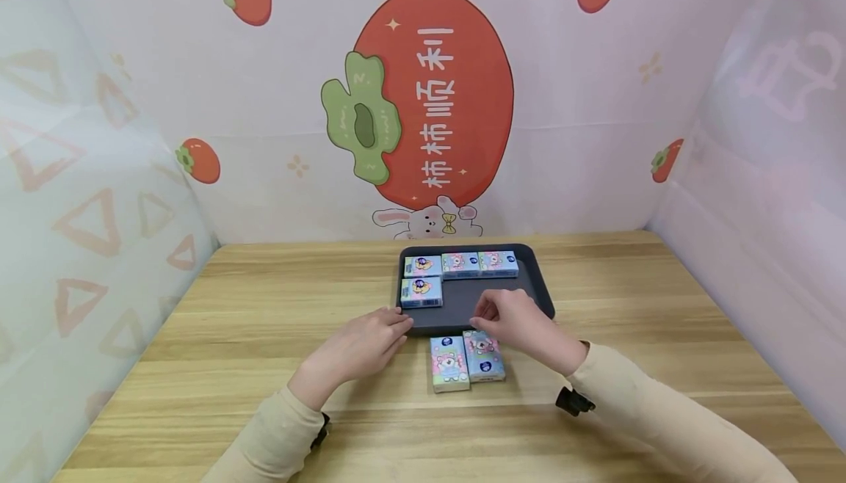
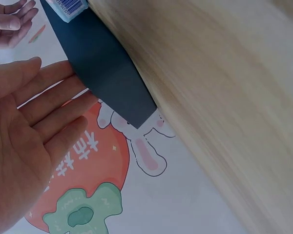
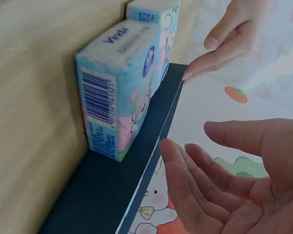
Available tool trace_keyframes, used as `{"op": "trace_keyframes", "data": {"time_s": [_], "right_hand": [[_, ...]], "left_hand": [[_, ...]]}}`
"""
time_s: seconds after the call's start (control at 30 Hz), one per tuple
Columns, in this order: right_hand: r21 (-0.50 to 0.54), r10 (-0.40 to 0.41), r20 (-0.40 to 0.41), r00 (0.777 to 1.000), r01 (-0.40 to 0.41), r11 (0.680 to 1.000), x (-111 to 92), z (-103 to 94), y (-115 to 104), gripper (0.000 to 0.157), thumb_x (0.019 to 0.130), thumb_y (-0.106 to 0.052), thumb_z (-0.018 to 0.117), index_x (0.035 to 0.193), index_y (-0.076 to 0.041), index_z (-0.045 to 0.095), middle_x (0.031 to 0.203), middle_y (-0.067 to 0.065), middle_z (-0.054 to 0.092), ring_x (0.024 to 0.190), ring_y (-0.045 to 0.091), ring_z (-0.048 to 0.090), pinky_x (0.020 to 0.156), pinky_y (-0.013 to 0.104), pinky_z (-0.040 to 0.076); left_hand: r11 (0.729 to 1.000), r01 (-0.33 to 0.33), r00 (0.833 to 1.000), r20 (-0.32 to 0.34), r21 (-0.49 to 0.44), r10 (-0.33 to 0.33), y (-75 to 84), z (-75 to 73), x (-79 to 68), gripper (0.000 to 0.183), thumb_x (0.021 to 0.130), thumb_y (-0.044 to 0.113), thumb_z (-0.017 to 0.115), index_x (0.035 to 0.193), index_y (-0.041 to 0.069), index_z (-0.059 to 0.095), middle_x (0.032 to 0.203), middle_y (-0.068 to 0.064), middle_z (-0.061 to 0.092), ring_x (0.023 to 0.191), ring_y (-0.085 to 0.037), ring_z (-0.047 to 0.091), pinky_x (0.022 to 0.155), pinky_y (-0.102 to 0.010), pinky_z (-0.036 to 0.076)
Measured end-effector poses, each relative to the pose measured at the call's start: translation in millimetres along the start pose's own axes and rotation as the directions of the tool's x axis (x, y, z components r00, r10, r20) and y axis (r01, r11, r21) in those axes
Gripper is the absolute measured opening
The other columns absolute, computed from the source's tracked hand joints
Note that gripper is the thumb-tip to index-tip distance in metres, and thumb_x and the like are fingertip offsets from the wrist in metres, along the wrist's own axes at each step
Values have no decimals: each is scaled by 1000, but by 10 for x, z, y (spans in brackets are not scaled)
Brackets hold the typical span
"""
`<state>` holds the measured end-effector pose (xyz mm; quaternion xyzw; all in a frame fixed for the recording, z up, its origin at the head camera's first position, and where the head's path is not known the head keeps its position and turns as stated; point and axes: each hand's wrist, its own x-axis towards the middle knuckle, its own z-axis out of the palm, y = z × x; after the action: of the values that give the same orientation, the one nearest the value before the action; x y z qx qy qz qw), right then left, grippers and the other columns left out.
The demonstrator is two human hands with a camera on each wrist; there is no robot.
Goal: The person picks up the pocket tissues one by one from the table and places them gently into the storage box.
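My left hand [image 1: 362, 343] rests its straight fingers on the front left corner of the dark tray [image 1: 472, 312]; the left wrist view shows its fingertips [image 2: 80, 122] against the tray's side. Above the tray's front edge is my right hand [image 1: 522, 324], fingers loosely bent, thumb apart from them, nothing held. Two tissue packs lie on the table just before the tray: a left one [image 1: 449, 365] and a right one [image 1: 485, 362], side by side, the right one nearest that hand. In the right wrist view a barcoded Vinda tissue pack [image 3: 100, 92] stands out close to the hand.
Inside the tray, several tissue packs line the back and left: two with yellow figures, a back one [image 1: 423, 266] and a front one [image 1: 421, 292], and two pink-figured ones, a middle one [image 1: 460, 264] and a right one [image 1: 499, 263]. A printed cloth wall [image 1: 581, 175] rises behind the wooden table [image 1: 297, 285].
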<state>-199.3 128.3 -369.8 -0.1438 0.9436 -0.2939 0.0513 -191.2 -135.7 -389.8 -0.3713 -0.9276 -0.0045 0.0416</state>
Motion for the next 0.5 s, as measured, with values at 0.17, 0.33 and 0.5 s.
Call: {"op": "trace_keyframes", "data": {"time_s": [0.17, 0.33, 0.5], "right_hand": [[-4, 8, -16, 1000, -8, 1000, -89, 31, 38, 7, 84, -19, 72, 83, -15, 66, 72, -7, 63, 65, 5, 57, 57, 19, 52], [-20, -14, -37, 999, 13, 1000, -154, 67, 82, 8, 83, -15, 73, 81, -13, 65, 71, -6, 63, 65, 4, 57, 56, 17, 50], [-22, -54, -49, 997, 52, 998, -215, 107, 121, 8, 82, -14, 73, 81, -11, 66, 70, -5, 63, 64, 3, 56, 56, 16, 49]], "left_hand": [[1000, 2, 1000, 0, 3, -2, -2, -2, -2, 33, 97, 22, 54, 123, 4, 63, 127, -10, 62, 121, -27, 56, 104, -40, 47], [1000, -2, 1000, -1, 2, 2, -4, 0, -9, 34, 97, 22, 54, 124, 4, 63, 127, -11, 62, 121, -27, 56, 104, -40, 47], [1000, -6, 1000, -2, 3, 6, -8, 8, -13, 34, 97, 22, 54, 124, 4, 63, 127, -10, 62, 121, -27, 56, 104, -40, 46]]}}
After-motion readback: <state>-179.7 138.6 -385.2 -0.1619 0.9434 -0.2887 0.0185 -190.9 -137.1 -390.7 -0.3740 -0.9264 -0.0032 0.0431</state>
